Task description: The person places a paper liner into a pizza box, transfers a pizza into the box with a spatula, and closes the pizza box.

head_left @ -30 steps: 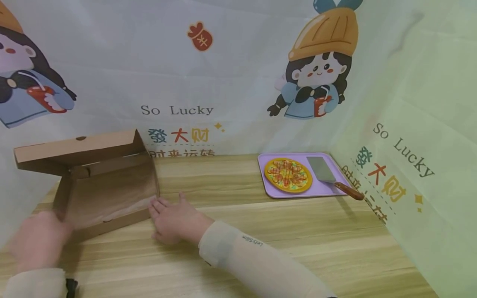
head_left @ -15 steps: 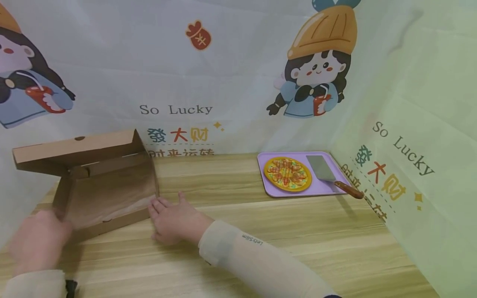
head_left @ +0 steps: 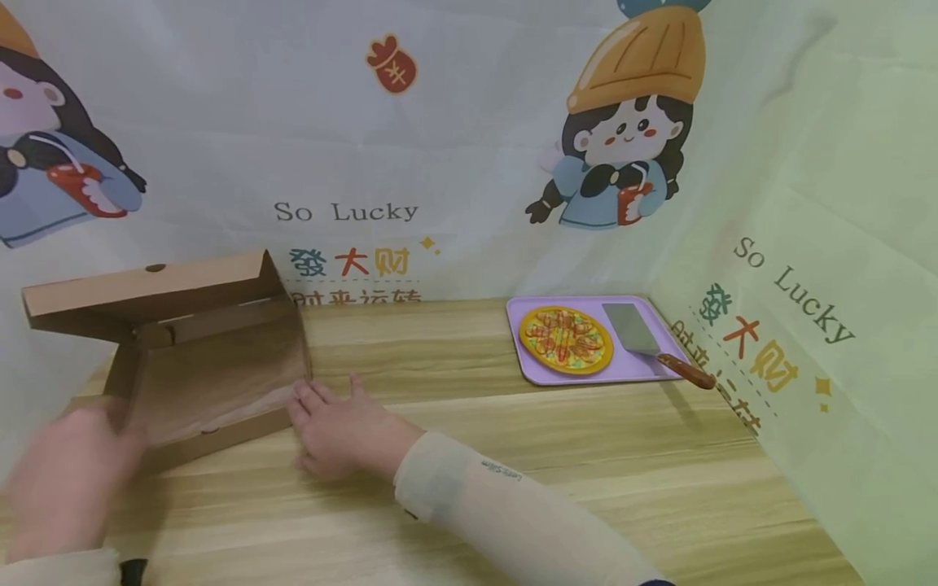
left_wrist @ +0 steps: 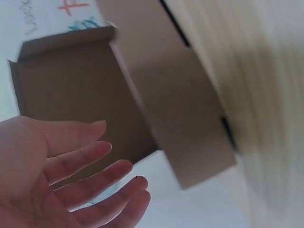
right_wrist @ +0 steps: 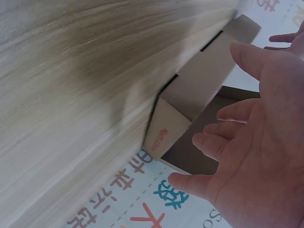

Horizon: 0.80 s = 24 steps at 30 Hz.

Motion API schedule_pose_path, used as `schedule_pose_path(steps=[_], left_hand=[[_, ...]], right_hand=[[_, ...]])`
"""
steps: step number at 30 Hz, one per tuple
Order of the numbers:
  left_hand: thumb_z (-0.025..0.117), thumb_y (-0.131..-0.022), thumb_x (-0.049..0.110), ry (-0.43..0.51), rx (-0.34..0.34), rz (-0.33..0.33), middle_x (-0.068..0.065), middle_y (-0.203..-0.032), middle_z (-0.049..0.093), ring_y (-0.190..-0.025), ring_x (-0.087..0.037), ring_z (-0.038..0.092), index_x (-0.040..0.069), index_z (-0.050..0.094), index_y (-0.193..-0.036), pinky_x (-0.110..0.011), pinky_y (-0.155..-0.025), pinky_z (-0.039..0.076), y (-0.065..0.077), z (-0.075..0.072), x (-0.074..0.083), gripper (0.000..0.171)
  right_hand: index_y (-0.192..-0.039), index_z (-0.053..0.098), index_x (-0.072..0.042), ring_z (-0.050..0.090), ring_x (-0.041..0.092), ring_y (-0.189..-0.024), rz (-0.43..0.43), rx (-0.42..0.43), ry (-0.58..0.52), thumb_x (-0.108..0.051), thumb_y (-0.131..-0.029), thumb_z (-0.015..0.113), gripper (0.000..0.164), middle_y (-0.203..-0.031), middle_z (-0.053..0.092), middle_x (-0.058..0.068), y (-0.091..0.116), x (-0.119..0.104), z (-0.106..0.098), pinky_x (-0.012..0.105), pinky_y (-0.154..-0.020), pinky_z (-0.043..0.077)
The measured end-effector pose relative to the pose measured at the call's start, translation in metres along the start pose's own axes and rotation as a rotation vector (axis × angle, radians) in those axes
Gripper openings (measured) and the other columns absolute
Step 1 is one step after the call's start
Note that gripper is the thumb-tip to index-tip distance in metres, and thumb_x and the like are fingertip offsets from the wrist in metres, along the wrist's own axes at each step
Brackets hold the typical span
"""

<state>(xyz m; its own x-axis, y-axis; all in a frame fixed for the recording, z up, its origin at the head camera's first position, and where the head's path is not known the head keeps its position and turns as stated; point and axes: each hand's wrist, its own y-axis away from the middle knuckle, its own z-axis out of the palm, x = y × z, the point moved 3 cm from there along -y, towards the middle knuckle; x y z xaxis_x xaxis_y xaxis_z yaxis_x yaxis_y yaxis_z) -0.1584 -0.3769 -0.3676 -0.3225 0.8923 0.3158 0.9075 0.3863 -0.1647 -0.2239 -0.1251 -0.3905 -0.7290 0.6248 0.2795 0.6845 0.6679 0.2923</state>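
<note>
A brown cardboard pizza box (head_left: 227, 434) stands at the left of the table, its lid (head_left: 146, 297) raised at the back. My left hand (head_left: 73, 472), blurred in the head view, is at the box's near left corner. In the left wrist view, that hand's fingers (left_wrist: 102, 178) are spread loosely, with nothing gripped. By the near right corner is my right hand (head_left: 340, 427), its fingertips at the box's side. The right wrist view has the right hand (right_wrist: 256, 137) with parted, relaxed fingers; whether they touch the cardboard, I cannot tell.
On the wooden table (head_left: 513, 472), a purple tray (head_left: 630, 373) sits at the back right. It bears a toy-like pizza (head_left: 566, 340) and a spatula (head_left: 632, 330), whose wooden handle overhangs the tray's right edge. Printed cloth walls (head_left: 469, 146) rise behind and at the right.
The left hand has shifted slightly left. The right hand stays by the box's right corner. Box, tray, pizza and spatula have not moved; the head view has tilted down a little.
</note>
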Motion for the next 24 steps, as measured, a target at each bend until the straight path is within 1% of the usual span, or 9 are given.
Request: schedule_pose_path(steps=[3, 5, 6, 9, 10, 14, 20, 23, 24], left_hand=[[0.052, -0.100, 0.017, 0.005, 0.031, 0.078, -0.045, -0.117, 0.063, -0.096, -0.061, 0.063, -0.016, 0.060, -0.124, -0.067, -0.072, 0.052, 0.004, -0.003, 0.016, 0.041], [0.052, -0.100, 0.017, 0.008, 0.040, 0.108, -0.046, -0.123, 0.061, -0.104, -0.064, 0.060, -0.016, 0.060, -0.125, -0.071, -0.081, 0.051, 0.007, -0.004, 0.028, 0.042], [0.053, -0.101, 0.018, 0.009, 0.045, 0.127, -0.045, -0.124, 0.062, -0.105, -0.064, 0.061, -0.016, 0.061, -0.125, -0.072, -0.081, 0.051, 0.008, -0.005, 0.033, 0.042], [0.058, -0.102, 0.021, 0.022, 0.037, 0.177, -0.044, -0.130, 0.060, -0.112, -0.065, 0.058, -0.015, 0.060, -0.128, -0.076, -0.086, 0.051, 0.013, -0.004, 0.049, 0.044], [0.058, -0.103, 0.022, 0.031, 0.020, 0.186, -0.044, -0.134, 0.058, -0.116, -0.066, 0.056, -0.015, 0.059, -0.130, -0.077, -0.089, 0.050, 0.015, -0.003, 0.054, 0.046], [0.060, -0.105, 0.024, 0.051, -0.039, 0.240, -0.043, -0.140, 0.056, -0.122, -0.066, 0.054, -0.011, 0.059, -0.135, -0.079, -0.090, 0.049, 0.025, 0.004, 0.067, 0.047], [0.068, -0.102, 0.024, 0.059, -0.032, 0.315, -0.038, -0.135, 0.064, -0.119, -0.063, 0.059, -0.005, 0.065, -0.131, -0.076, -0.091, 0.050, 0.041, 0.010, 0.083, 0.041], [0.070, -0.101, 0.023, 0.066, -0.026, 0.342, -0.037, -0.134, 0.065, -0.117, -0.062, 0.061, -0.004, 0.066, -0.131, -0.075, -0.091, 0.051, 0.046, 0.012, 0.091, 0.040], [0.070, -0.101, 0.022, 0.064, -0.037, 0.343, -0.037, -0.135, 0.065, -0.118, -0.062, 0.061, -0.004, 0.065, -0.131, -0.075, -0.092, 0.051, 0.046, 0.013, 0.092, 0.040]], right_hand=[[-0.173, 0.001, -0.029, 0.001, 0.009, -0.169, -0.002, 0.020, -0.022, -0.073, -0.107, 0.031, 0.085, -0.181, -0.009, -0.009, 0.004, 0.004, -0.001, 0.053, -0.138, 0.016], [-0.173, 0.003, -0.029, 0.002, 0.009, -0.169, -0.004, 0.040, -0.045, -0.073, -0.106, 0.032, 0.085, -0.182, -0.008, -0.008, 0.008, 0.008, -0.002, 0.054, -0.138, 0.016], [-0.173, 0.004, -0.028, 0.002, 0.009, -0.169, -0.005, 0.051, -0.055, -0.073, -0.106, 0.033, 0.085, -0.182, -0.007, -0.007, 0.010, 0.010, -0.002, 0.055, -0.137, 0.017], [-0.173, 0.007, -0.026, 0.004, 0.011, -0.169, -0.002, 0.081, -0.091, -0.073, -0.106, 0.036, 0.086, -0.182, -0.003, -0.005, 0.021, 0.019, -0.001, 0.057, -0.137, 0.018], [-0.173, 0.008, -0.026, 0.005, 0.011, -0.169, 0.001, 0.089, -0.105, -0.072, -0.106, 0.037, 0.087, -0.182, -0.001, -0.005, 0.025, 0.022, 0.001, 0.057, -0.136, 0.018], [-0.173, 0.013, -0.024, 0.009, 0.013, -0.169, 0.010, 0.110, -0.149, -0.068, -0.107, 0.042, 0.085, -0.183, 0.003, -0.002, 0.046, 0.034, 0.008, 0.059, -0.136, 0.019], [-0.173, 0.014, -0.021, 0.012, 0.019, -0.169, 0.026, 0.149, -0.217, -0.063, -0.108, 0.045, 0.083, -0.182, 0.004, 0.003, 0.079, 0.054, 0.016, 0.062, -0.135, 0.017], [-0.173, 0.016, -0.019, 0.016, 0.020, -0.168, 0.041, 0.162, -0.244, -0.061, -0.109, 0.045, 0.082, -0.182, 0.008, 0.005, 0.096, 0.067, 0.019, 0.064, -0.135, 0.018], [-0.172, 0.016, -0.018, 0.018, 0.020, -0.168, 0.047, 0.165, -0.257, -0.060, -0.110, 0.045, 0.081, -0.182, 0.010, 0.005, 0.103, 0.072, 0.020, 0.064, -0.135, 0.017]])
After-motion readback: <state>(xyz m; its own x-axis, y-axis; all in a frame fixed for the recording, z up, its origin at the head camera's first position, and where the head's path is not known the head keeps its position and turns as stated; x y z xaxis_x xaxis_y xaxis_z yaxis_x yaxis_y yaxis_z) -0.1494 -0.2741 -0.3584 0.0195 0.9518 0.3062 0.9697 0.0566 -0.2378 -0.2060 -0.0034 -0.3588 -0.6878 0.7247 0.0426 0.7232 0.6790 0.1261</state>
